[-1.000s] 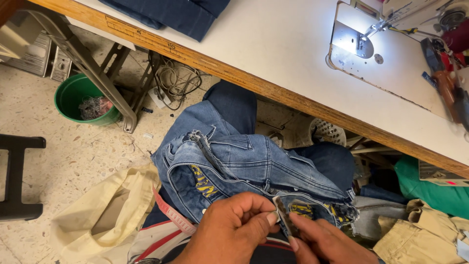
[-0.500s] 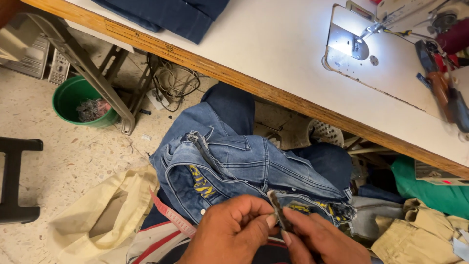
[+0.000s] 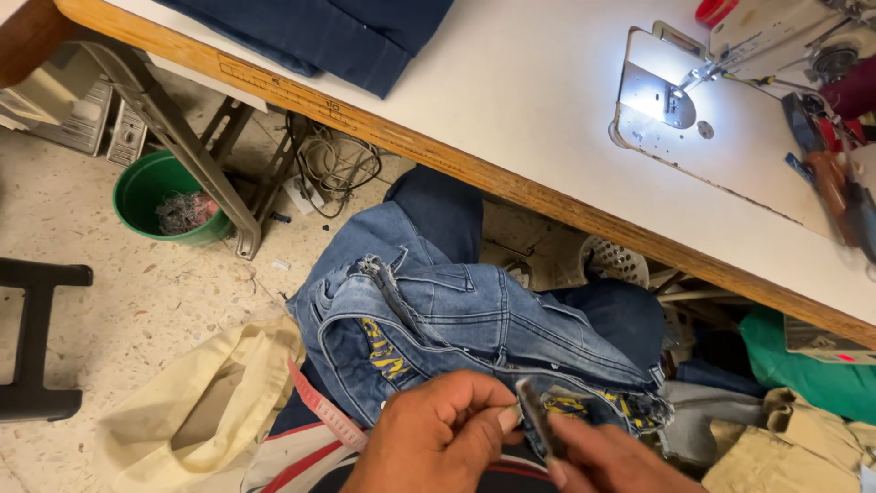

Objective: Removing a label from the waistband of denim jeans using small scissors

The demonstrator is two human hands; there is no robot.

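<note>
A pair of blue jeans (image 3: 456,319) with yellow stitching lies bunched on my lap, below the edge of the sewing table. At the bottom of the view my left hand (image 3: 433,438) and my right hand (image 3: 607,461) meet and pinch a small dark strip of denim (image 3: 532,422) between their fingertips, just above the jeans. The strip stands nearly upright between thumb and fingers. What lies under my hands is hidden.
A white sewing table (image 3: 511,100) with a wooden edge holds a lit sewing machine (image 3: 730,64) and dark blue cloth (image 3: 338,32). A green bin (image 3: 155,196), cables, a cream bag (image 3: 192,411), a pink measuring tape (image 3: 324,411) and piled clothes (image 3: 785,402) surround my legs.
My hands have stayed together on the small strip, shifting slightly. The view has drifted a little; the jeans have not moved.
</note>
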